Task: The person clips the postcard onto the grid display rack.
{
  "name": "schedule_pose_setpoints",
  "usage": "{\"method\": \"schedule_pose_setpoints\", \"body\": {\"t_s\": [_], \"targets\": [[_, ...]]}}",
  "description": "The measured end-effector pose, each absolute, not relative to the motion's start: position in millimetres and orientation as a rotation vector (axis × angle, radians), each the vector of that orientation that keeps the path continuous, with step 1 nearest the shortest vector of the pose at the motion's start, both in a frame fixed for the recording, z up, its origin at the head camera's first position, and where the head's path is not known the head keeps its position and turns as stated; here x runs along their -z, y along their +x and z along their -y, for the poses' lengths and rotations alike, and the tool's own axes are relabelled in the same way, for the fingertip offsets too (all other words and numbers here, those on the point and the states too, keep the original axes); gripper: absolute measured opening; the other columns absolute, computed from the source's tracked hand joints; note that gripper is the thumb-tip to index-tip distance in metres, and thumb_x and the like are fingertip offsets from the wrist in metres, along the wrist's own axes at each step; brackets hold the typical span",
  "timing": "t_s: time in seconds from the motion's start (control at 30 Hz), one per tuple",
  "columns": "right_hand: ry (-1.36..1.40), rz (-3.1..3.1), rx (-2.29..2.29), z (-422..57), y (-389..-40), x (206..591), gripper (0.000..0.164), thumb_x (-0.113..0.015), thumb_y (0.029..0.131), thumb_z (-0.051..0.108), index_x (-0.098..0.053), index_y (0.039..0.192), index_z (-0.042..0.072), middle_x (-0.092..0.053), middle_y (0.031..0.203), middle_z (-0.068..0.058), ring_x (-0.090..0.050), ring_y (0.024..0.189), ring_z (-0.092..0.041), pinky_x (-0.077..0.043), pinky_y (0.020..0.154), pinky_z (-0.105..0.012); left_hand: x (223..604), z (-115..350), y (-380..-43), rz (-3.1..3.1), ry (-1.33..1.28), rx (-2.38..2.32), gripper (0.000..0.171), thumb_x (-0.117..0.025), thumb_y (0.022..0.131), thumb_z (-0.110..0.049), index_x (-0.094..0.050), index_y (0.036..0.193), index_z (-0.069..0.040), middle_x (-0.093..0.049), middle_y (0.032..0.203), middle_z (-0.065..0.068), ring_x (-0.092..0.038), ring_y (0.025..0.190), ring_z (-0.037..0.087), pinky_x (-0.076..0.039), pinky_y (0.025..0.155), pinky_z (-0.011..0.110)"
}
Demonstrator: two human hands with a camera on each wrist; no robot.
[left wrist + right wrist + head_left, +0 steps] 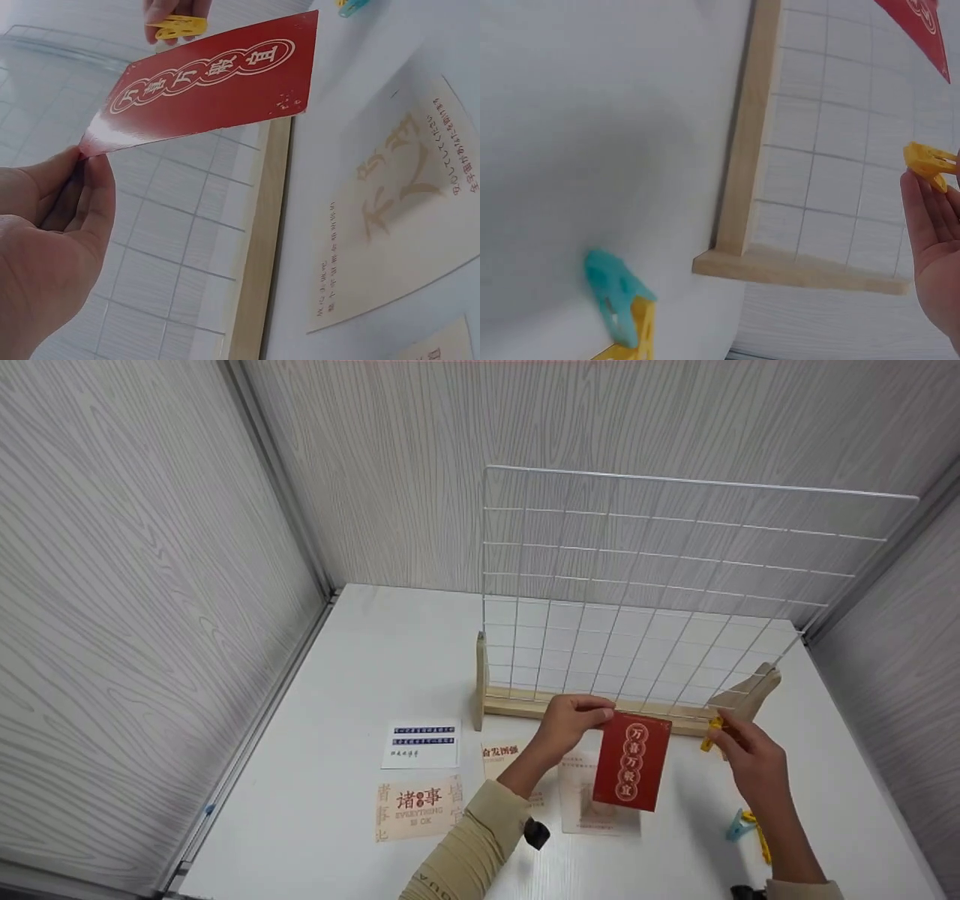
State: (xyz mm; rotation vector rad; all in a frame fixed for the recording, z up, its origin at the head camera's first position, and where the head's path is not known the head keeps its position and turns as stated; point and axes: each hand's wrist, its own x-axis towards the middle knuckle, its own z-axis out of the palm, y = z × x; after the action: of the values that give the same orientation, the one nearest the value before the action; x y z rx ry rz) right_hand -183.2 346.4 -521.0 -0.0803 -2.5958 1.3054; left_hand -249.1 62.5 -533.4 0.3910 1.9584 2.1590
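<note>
A red card with pale Chinese characters is pinched at its upper left corner between the thumb and fingers of my left hand. The card hangs in front of the wire grid, overlapping a cream card on the table in the head view. To its right, my right hand holds a yellow clothes peg between thumb and fingers, apart from the red card. In the right wrist view the yellow peg sits at the fingertips.
The grid stands on a wooden base. On the table to the left lie a white card with dark blue bands, a "诸事" card and another cream card. A teal peg and a yellow peg lie near my right forearm.
</note>
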Motion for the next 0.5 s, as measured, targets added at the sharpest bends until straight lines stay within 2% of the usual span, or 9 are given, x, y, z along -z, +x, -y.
{"method": "schedule_pose_setpoints", "body": {"t_s": [0.17, 0.33, 0.5], "targets": [[0.005, 2.548, -1.358, -325, -190, 504, 0.047, -0.062, 0.101, 0.033, -0.058, 0.14, 0.008, -0.063, 0.13, -0.014, -0.057, 0.102, 0.009, -0.048, 0.084, -0.004, 523, -47, -249, -2.006, 0.401, -2.185, 0.024, -0.073, 0.094, -0.017, -0.075, 0.112, -0.002, -0.076, 0.104, 0.007, -0.073, 0.09, 0.014, -0.059, 0.089, 0.043], [0.186, 2.46, -1.361, -305, -195, 491, 0.039, -0.064, 0.1, 0.02, -0.06, 0.136, 0.006, -0.065, 0.123, -0.013, -0.059, 0.103, 0.005, -0.049, 0.086, -0.005, 513, -29, -252, -2.092, 0.368, -2.209, 0.024, -0.074, 0.093, -0.019, -0.076, 0.112, -0.005, -0.076, 0.102, 0.005, -0.072, 0.091, 0.014, -0.06, 0.085, 0.034], [0.415, 2.347, -1.317, -286, -202, 481, 0.04, -0.066, 0.095, -0.001, -0.062, 0.134, 0.002, -0.067, 0.119, -0.015, -0.059, 0.106, 0.004, -0.047, 0.091, -0.005, 500, -10, -254, -2.211, 0.369, -2.222, 0.023, -0.072, 0.094, -0.018, -0.076, 0.113, -0.005, -0.076, 0.102, 0.005, -0.07, 0.093, 0.011, -0.06, 0.086, 0.034]]}}
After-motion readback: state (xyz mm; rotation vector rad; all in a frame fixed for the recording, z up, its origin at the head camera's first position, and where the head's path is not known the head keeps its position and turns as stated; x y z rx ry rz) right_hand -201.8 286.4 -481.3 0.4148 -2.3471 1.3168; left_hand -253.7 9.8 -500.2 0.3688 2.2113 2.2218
